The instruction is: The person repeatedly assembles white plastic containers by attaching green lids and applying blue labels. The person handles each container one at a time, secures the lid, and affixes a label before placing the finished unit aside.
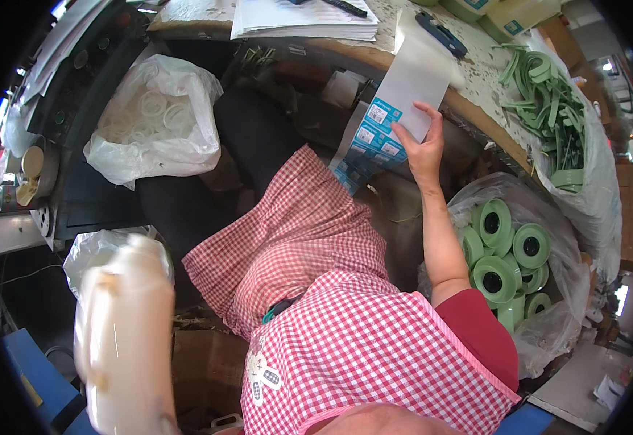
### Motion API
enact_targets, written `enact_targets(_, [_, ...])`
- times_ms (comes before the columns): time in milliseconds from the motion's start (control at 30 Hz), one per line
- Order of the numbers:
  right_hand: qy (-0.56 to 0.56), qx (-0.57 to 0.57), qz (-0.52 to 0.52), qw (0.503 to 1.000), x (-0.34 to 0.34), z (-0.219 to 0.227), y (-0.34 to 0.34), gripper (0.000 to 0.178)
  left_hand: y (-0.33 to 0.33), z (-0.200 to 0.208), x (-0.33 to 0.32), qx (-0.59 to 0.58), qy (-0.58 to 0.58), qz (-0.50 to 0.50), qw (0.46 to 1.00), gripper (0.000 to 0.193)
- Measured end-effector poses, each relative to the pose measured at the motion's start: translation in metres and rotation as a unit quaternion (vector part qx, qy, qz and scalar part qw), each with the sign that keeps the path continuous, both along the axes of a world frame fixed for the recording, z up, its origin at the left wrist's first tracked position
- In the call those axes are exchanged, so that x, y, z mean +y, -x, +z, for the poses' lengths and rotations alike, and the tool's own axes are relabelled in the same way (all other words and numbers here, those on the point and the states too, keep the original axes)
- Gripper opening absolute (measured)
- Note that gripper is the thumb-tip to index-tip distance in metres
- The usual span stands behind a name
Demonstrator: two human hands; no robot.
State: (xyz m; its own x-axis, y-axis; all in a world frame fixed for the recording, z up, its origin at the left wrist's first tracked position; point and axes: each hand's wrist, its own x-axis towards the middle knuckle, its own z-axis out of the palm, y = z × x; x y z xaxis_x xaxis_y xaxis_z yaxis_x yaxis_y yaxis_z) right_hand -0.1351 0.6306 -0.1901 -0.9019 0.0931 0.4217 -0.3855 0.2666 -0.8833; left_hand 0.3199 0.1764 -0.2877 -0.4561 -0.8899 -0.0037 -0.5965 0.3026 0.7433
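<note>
My right hand (424, 148) lies over the right edge of a strip of blue-and-white labels (371, 138). Thumb and forefinger are apart on the strip; the other fingers are partly hidden. The strip's plain whitish backing (422, 61) comes down over the table edge, and its label end hangs towards my lap. A large cream plastic jug (131, 341) with a side handle looms at the lower left, smeared by motion. What holds the jug cannot be seen, and my left hand is out of view.
Green round plastic parts (494, 279) fill a clear bag at right. Above them, a white bag (599, 196) holds green strap-like pieces (548, 109). Another bag (131, 163) at left holds translucent rings. Papers (302, 22) and a dark blue tool (440, 34) lie on the table.
</note>
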Motion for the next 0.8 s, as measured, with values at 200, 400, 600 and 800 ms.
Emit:
enact_targets(200, [-0.009,-0.028,-0.023,0.999,0.010,0.017,-0.008,0.034,0.086,0.063,0.032,0.096,0.009,-0.144,0.985,0.035])
enact_targets(400, [-0.058,0.024,-0.120,0.991,0.013,0.021,-0.009,0.025,0.177,0.097,0.086,0.145,0.173,-0.377,0.898,0.037])
enact_targets(600, [-0.097,0.115,-0.107,0.983,0.010,0.007,-0.015,0.021,0.223,0.122,0.108,0.266,-0.132,-0.234,0.926,0.041])
enact_targets(800, [-0.088,-0.158,0.055,0.982,0.062,-0.032,-0.047,0.016,0.276,0.079,0.136,0.100,0.324,-0.463,0.819,0.025])
